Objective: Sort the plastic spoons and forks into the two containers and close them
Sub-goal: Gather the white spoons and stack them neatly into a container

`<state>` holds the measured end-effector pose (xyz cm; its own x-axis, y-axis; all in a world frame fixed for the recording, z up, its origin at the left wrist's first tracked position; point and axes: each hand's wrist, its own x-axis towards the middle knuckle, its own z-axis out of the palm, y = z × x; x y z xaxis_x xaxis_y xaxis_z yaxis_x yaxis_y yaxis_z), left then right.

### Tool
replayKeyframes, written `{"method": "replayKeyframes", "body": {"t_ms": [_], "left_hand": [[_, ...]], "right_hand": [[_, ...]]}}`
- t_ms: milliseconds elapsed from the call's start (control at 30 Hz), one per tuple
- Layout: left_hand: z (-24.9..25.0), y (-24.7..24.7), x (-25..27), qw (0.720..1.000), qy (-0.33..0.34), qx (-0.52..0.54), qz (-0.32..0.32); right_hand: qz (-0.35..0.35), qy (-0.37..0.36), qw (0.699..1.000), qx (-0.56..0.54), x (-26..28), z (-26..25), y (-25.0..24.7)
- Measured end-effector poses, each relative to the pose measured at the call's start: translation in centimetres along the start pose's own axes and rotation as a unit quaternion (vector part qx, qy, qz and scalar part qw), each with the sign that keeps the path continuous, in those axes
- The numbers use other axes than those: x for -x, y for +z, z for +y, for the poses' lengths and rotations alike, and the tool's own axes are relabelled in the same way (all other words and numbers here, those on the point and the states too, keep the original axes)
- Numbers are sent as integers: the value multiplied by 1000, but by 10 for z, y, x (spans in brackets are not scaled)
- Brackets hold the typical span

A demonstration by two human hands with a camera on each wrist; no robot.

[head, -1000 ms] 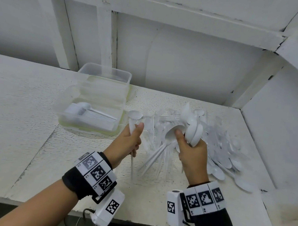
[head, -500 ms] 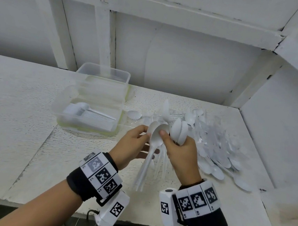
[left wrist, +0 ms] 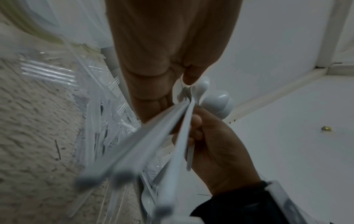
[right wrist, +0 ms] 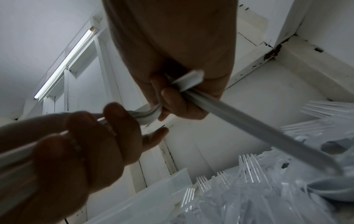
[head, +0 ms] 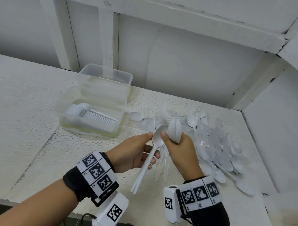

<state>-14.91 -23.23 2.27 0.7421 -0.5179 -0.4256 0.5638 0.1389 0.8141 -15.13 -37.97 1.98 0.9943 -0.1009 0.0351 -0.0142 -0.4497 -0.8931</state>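
My left hand [head: 150, 147] curls round a bunch of white plastic spoons [head: 146, 164], their handles pointing down toward me. My right hand [head: 171, 142] meets it from the right. Its thumb lies on the top spoon's bowl [head: 157, 137] while its fingers grip more white spoons [head: 175, 131], bowls up. In the left wrist view the spoon handles [left wrist: 153, 133] run between both hands. Two clear containers stand at left. The near container [head: 65, 121] holds stacked white cutlery and the far container [head: 106, 72] looks empty. A loose pile of spoons and clear forks [head: 219, 148] lies to the right.
The white table [head: 25, 119] ends at a front edge just below my wrists. A white wall with posts closes the back, and a side wall closes the right. One stray spoon [head: 136, 116] lies between the containers and the pile. Clear forks [right wrist: 249, 174] lie under my right hand.
My hands have come together. The left hand moved right with its spoon, and the right hand brought its bunch left, off the pile. Both now hold the spoons as one bundle.
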Motion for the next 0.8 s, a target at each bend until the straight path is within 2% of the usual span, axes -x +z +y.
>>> {"method": "replayKeyframes", "body": {"t_ms": [133,233,333,533,633,800], "left_hand": [[-2,-5,1,997,-22,-13,-75],[-3,-9,1,994,-11,-26,-102],[1,-10,-2,998,0,-12,-67],[1,-14,-13,995,62,60,59],[-1,-8,-18,990,83,80,78],[-2,-4,-22,990,99,49,92]], "right_hand": [[38,24,997,-71,-4,-1,-3],[27,13,997,-73,-8,1,-3],[29,0,996,-84,-9,2,-1],[56,-16,996,-65,1,2,8],[41,-29,998,-49,6,-2,18],[24,-42,998,-35,5,-9,29]]}}
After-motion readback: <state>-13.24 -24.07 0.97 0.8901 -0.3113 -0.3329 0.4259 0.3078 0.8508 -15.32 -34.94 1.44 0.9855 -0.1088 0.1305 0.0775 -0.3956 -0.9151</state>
